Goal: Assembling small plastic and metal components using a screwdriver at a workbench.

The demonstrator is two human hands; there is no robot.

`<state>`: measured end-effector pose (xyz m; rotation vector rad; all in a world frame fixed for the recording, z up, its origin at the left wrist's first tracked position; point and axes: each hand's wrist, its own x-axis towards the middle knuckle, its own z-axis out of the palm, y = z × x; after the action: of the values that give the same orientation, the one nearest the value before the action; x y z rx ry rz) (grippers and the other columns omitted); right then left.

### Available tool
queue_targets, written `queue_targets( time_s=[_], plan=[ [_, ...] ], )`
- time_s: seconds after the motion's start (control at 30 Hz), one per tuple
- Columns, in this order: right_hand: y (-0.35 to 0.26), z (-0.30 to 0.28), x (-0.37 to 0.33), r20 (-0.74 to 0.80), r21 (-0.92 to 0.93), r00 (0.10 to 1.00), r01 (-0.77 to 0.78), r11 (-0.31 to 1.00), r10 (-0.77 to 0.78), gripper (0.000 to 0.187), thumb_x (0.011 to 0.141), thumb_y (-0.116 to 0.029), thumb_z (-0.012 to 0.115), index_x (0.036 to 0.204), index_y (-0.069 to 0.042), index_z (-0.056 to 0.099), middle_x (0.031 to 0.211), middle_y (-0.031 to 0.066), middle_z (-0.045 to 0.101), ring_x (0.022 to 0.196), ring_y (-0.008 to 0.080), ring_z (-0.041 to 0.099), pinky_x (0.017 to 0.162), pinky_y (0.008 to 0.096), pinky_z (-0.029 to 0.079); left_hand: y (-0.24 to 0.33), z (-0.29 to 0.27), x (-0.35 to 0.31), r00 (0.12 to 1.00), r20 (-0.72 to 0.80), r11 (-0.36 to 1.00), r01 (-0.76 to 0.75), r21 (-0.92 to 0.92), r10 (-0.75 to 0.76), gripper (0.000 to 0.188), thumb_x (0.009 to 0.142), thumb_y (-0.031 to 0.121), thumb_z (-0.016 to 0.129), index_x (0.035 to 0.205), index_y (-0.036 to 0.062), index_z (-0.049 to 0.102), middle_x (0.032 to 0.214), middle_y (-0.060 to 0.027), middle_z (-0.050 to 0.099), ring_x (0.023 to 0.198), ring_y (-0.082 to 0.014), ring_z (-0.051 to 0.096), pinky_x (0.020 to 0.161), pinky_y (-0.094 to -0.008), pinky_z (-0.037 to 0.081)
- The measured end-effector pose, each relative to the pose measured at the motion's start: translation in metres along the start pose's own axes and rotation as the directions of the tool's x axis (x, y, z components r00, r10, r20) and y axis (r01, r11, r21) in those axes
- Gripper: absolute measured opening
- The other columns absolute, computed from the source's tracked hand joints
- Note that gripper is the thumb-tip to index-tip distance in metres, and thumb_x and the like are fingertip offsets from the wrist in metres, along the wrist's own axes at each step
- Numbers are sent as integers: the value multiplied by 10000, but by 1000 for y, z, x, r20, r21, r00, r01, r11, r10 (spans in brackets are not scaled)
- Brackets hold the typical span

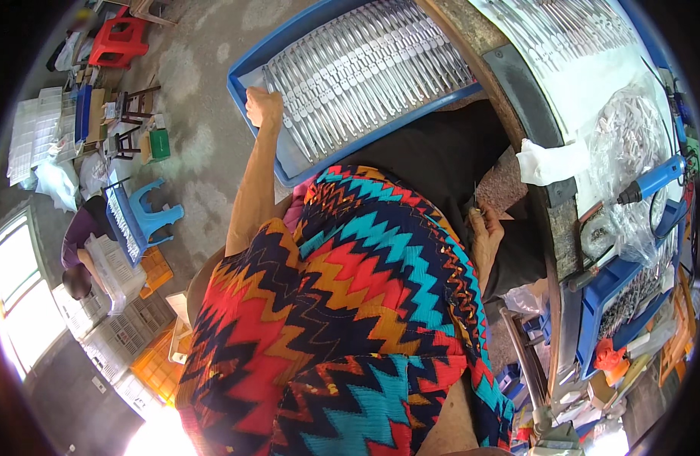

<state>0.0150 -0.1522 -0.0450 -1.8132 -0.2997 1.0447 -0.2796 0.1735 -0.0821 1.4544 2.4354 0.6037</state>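
Note:
A blue tray (pixel 236 82) stands tilted in front of my lap, filled with rows of slim shiny metal pieces (pixel 350 83), which look like tweezers or cutlery handles. My left hand (pixel 264 108) is a closed fist over the tray's left rim; what its fingers hold, if anything, is hidden. Low on the right, beside the dark cloth (pixel 433 144) over my legs, my right hand (pixel 485 234) is closed with fingertips pinched on a thin, pointed thing (pixel 476 196), too small to name.
A worn workbench (pixel 517 83) on the right bears more metal pieces (pixel 570 30), white cloth (pixel 551 161), a plastic bag (pixel 631 129) and a blue power tool (pixel 661 178). Below sits another blue tray (pixel 593 304). At left, a person (pixel 80 251) works near a blue stool (pixel 154 213); a red stool (pixel 118 38) stands farther.

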Motion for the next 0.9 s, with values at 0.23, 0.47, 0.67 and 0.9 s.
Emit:
queue_targets(
  time_s=[0.23, 0.47, 0.67, 0.9],
  plan=[
    [1, -3, 1, 0, 49, 1000, -2, 999, 2, 315, 816, -148, 585, 1084, 15, 564, 701, 3, 534, 576, 72, 449, 519, 208, 354, 8, 5, 0, 999, 45, 1000, 11, 15, -12, 208, 632, 111, 530, 809, 49, 621, 854, -183, 632, 837, -341, 611, 773, -390, 463],
    [1, 0, 0, 16, 29, 1000, -8, 1000, 8, 312, 814, -144, 583, 1083, 14, 566, 689, -9, 528, 561, 64, 438, 505, 201, 344, 0, 10, 10, 997, 54, 996, 53, 71, -57, 204, 642, 118, 532, 820, 44, 600, 896, -189, 623, 882, -347, 598, 783, -397, 459],
    [0, -1, 0, -1, 26, 1000, -5, 1000, 5, 298, 811, -137, 578, 1071, 10, 574, 696, -5, 537, 562, 63, 440, 505, 200, 340, 7, -1, 21, 960, 278, 980, -28, 198, -28, 358, 693, 111, 533, 1029, -9, 509, 1050, -206, 580, 1002, -362, 553, 843, -414, 446],
    [-3, 3, -2, -29, 33, 1000, -5, 999, 6, 268, 814, -128, 572, 1050, -1, 583, 695, -8, 542, 563, 59, 438, 506, 198, 338, 10, -7, 33, 893, 449, 971, -91, 223, -19, 239, 699, 87, 530, 911, -14, 576, 853, -203, 629, 697, -320, 638, 626, -372, 517]
  ],
)
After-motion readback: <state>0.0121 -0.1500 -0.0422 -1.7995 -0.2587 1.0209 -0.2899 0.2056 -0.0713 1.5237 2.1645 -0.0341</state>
